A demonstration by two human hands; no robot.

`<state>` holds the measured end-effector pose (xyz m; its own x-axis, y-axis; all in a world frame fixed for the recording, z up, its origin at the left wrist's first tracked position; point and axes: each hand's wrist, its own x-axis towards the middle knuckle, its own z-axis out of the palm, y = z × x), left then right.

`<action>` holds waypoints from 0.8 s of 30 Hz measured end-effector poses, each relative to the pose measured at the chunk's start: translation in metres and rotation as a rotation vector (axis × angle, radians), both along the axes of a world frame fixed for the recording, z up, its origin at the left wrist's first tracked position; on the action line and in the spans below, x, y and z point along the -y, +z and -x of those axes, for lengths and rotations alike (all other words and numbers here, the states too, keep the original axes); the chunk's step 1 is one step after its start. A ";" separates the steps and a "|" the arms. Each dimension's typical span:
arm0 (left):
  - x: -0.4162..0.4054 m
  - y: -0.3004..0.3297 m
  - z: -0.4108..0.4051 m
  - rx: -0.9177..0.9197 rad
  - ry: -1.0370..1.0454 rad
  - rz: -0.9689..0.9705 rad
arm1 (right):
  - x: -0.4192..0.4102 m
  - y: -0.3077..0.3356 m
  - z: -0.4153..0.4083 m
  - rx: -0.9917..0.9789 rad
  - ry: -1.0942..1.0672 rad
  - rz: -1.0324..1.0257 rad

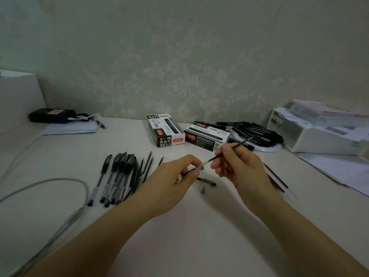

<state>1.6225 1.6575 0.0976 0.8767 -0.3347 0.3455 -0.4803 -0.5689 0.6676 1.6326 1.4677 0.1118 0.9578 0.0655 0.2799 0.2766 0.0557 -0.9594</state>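
My left hand (175, 176) pinches a clear pen barrel (196, 168) above the middle of the white table (199, 236). My right hand (239, 166) pinches a thin black refill (237, 146) whose lower end sits in the barrel's mouth. Its tip points up and to the right. Below the hands lie a black pen cap (207, 181) and a small grey cone tip (203, 190). A row of assembled black pens (113, 176) lies to the left, with loose refills (146, 166) beside it.
Two pen boxes (165, 130) (205, 136) stand at the back centre. A pile of black markers (257, 132) rests on a white plate. More refills (276, 176) lie to the right, near papers (339, 168) and a white organiser (319, 132). A grey cable (60, 180) loops at left.
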 end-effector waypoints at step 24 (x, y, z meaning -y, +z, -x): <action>0.002 0.001 0.000 -0.006 -0.048 0.036 | 0.000 -0.002 0.000 -0.156 0.109 0.050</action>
<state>1.6230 1.6554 0.0981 0.8621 -0.3639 0.3526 -0.5022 -0.5208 0.6904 1.6322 1.4680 0.1097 0.9757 0.1816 0.1225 0.1194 0.0282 -0.9924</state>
